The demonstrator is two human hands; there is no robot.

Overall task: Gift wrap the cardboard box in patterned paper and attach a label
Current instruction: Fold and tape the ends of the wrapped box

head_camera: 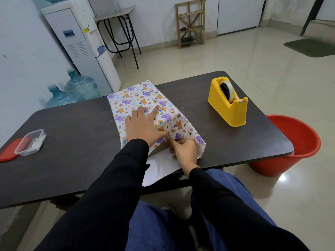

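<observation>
Cardboard box (160,147) sits mid-frame on the dark tabletop (235,142), almost fully covered by patterned paper (143,96). Only a brown sliver of the box shows at the near end, between the two wrists.

Left hand (143,127) lies flat on top of the wrapped box. Its grip is open, fingers spread, index stretched toward the upper right, thumb along the near top edge, pressing the paper down.

Right hand (183,149) is at the near end of the box, just below and right of the left thumb. Its grip is closed on the paper, fingers curled round the side flap and fingertips at the fold line, nearly touching the left thumb. The white underside of the paper runs out from under both hands and hangs over the near tabletop edge.

The paper print shows purple elephants, orange bears, rainbows and bunnies. Tiny text marks on it are too small to read.

Yellow tape dispenser (228,104) stands right of the box, well apart. Clear plastic container (30,142) sits at the left edge, beside its red lid (7,153). Red bucket (293,142) is on the floor at the right. Water dispenser (79,42) in the upper left carries a yellow sticker, unreadable.
</observation>
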